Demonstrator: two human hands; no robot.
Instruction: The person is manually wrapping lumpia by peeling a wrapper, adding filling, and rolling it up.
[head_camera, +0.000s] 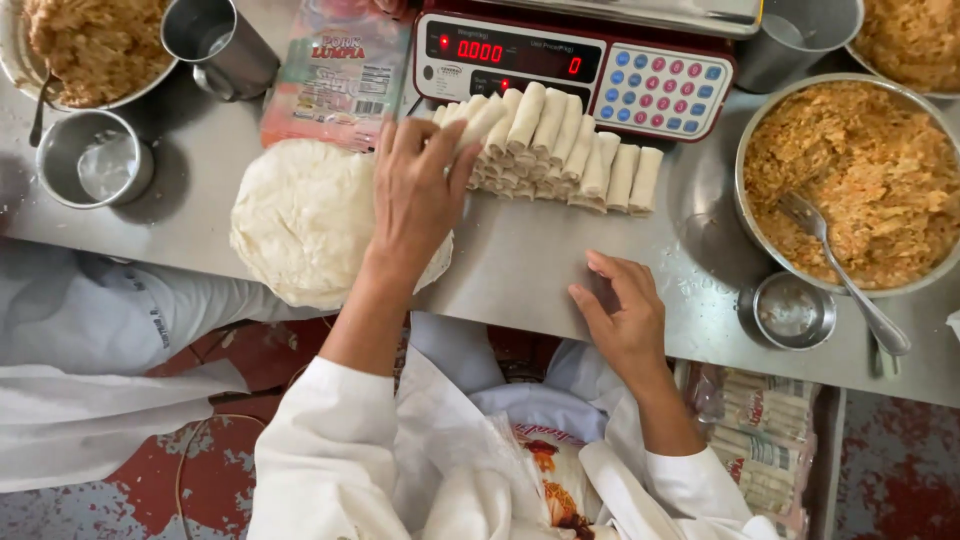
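Head view. One left hand (418, 195) pinched a pale rolled spring roll (482, 120) at the near-left end of two stacked rows of rolls (570, 150); one right hand (625, 315) lay flat, fingers loosely spread, holding nothing. One round wrapper stack (300, 220), one digital scale (575, 65), three bowls of crumbly filling (850, 180) and three metal cups sat on the steel table (520, 265); red worn floor below.

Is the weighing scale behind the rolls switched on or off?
On. The scale shows lit red digits on its dark front display, just behind the row of rolls.
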